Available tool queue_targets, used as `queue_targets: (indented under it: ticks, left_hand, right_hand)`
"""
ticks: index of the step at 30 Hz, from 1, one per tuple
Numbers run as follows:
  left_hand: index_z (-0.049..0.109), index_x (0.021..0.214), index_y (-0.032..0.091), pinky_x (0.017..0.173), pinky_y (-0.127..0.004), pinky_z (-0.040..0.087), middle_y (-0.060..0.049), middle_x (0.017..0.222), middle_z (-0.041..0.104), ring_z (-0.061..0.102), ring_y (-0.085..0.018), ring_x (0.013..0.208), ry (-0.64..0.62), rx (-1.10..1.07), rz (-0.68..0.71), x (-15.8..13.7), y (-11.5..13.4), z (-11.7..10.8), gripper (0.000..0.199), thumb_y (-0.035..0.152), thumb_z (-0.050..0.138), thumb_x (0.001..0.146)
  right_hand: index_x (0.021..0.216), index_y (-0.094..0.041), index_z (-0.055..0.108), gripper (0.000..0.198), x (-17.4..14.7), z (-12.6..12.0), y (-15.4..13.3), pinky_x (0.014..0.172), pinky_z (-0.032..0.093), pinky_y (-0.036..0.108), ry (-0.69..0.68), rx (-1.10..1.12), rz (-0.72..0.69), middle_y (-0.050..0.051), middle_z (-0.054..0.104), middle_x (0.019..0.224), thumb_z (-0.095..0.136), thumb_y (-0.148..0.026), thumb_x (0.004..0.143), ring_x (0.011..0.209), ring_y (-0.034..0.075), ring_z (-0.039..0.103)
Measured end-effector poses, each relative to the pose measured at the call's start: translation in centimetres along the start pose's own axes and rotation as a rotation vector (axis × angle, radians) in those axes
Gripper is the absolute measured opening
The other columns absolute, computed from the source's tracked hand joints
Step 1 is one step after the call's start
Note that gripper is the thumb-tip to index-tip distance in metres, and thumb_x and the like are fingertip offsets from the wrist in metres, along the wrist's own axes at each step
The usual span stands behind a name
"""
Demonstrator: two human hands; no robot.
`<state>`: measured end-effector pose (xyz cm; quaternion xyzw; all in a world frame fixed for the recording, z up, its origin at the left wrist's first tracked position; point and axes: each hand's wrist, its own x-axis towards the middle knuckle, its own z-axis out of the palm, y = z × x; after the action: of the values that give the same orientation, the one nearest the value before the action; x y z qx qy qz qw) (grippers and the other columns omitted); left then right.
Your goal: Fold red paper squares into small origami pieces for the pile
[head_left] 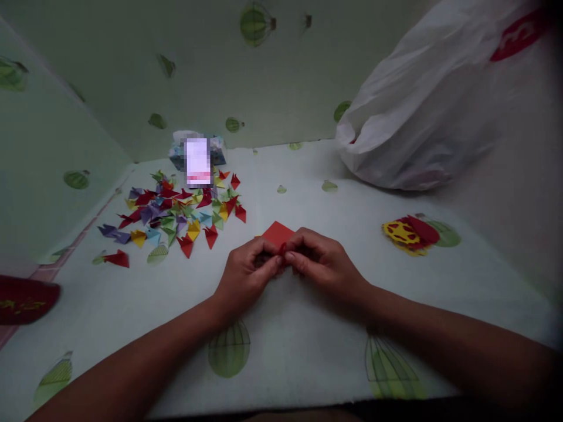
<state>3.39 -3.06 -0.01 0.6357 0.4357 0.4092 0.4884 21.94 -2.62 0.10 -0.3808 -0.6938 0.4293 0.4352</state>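
Note:
Between my two hands, near the middle of the table, is a small piece of folded red paper (282,251). My left hand (250,264) pinches it from the left with thumb and fingertips. From the other side my right hand (321,261) pinches the same piece, fingertips almost meeting. Much of the paper is hidden by the fingers. Just behind it lies a flat orange-red paper sheet (276,232), one corner pointing away from me. To the left is a loose pile of folded origami pieces (171,211) in red, yellow, green, blue and purple.
A phone (197,161), its screen blurred, leans against a tissue box (219,151) behind the pile. A big white plastic bag (409,117) stands back right. Yellow and red paper cut-outs (407,233) lie at the right. A red object (26,300) sits at the left edge.

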Motion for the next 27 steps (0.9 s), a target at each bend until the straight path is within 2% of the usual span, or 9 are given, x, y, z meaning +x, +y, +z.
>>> queue_targets:
  ticks: [5, 9, 13, 17, 20, 24, 27]
  left_hand:
    - [0.063, 0.078, 0.017, 0.063, -0.027, 0.049, -0.002, 0.076, 0.065, 0.060, -0.014, 0.068, 0.053, 0.222, 0.125, -0.05, -0.22, -0.10, 0.010, 0.022, 0.065, 0.087]
    - [0.063, 0.079, 0.018, 0.065, -0.027, 0.049, -0.002, 0.077, 0.065, 0.060, -0.014, 0.069, 0.064, 0.298, 0.179, -0.09, -0.25, -0.16, 0.009, 0.018, 0.064, 0.088]
    - [0.063, 0.078, 0.018, 0.064, -0.026, 0.049, -0.001, 0.076, 0.064, 0.060, -0.013, 0.068, 0.086, 0.357, 0.227, -0.14, -0.35, -0.10, 0.012, 0.015, 0.064, 0.089]
    - [0.064, 0.078, 0.018, 0.063, -0.026, 0.049, -0.001, 0.076, 0.064, 0.059, -0.013, 0.067, 0.100, 0.394, 0.234, -0.16, -0.58, -0.05, 0.012, 0.016, 0.064, 0.090]
    - [0.063, 0.080, 0.018, 0.064, -0.027, 0.049, -0.002, 0.076, 0.065, 0.059, -0.014, 0.068, 0.109, 0.399, 0.243, -0.16, -0.69, -0.08, 0.011, 0.016, 0.064, 0.090]
    - [0.062, 0.081, 0.018, 0.064, -0.026, 0.048, -0.001, 0.076, 0.063, 0.058, -0.013, 0.067, 0.137, 0.449, 0.310, -0.17, -0.70, -0.09, 0.011, 0.013, 0.063, 0.090]
    - [0.059, 0.079, 0.019, 0.062, -0.026, 0.047, -0.001, 0.075, 0.061, 0.058, -0.013, 0.066, 0.150, 0.523, 0.387, -0.18, -0.62, -0.05, 0.014, 0.011, 0.060, 0.090]
  right_hand:
    - [0.079, -0.019, 0.057, 0.012, 0.10, 0.17, 0.00, 0.055, 0.043, 0.025, -0.051, 0.140, 0.133, -0.003, 0.057, 0.069, 0.067, -0.024, 0.086, 0.059, 0.011, 0.053]
    - [0.083, -0.020, 0.054, 0.015, -0.04, 0.23, -0.07, 0.051, 0.042, 0.024, -0.118, 0.279, 0.216, -0.005, 0.054, 0.063, 0.066, -0.028, 0.088, 0.052, 0.010, 0.052]
    - [0.081, -0.019, 0.057, 0.020, -0.18, 0.10, -0.23, 0.056, 0.045, 0.026, -0.125, 0.251, 0.182, -0.004, 0.058, 0.060, 0.058, -0.031, 0.096, 0.052, 0.011, 0.054]
    - [0.077, -0.018, 0.059, 0.025, -0.15, -0.14, -0.49, 0.056, 0.045, 0.026, -0.114, 0.153, 0.168, -0.002, 0.060, 0.061, 0.055, -0.031, 0.098, 0.051, 0.010, 0.054]
    - [0.077, -0.018, 0.061, 0.024, -0.07, -0.30, -0.65, 0.058, 0.044, 0.026, -0.101, 0.001, 0.090, -0.003, 0.058, 0.056, 0.053, -0.026, 0.098, 0.053, 0.011, 0.054]
    - [0.074, -0.018, 0.062, 0.022, 0.00, -0.37, -0.79, 0.061, 0.044, 0.027, -0.063, -0.111, -0.013, -0.001, 0.062, 0.063, 0.055, -0.021, 0.094, 0.059, 0.012, 0.057]
    - [0.072, -0.018, 0.063, 0.020, 0.05, -0.37, -0.83, 0.061, 0.045, 0.027, -0.053, -0.055, 0.055, 0.000, 0.063, 0.063, 0.059, -0.022, 0.091, 0.060, 0.013, 0.059]
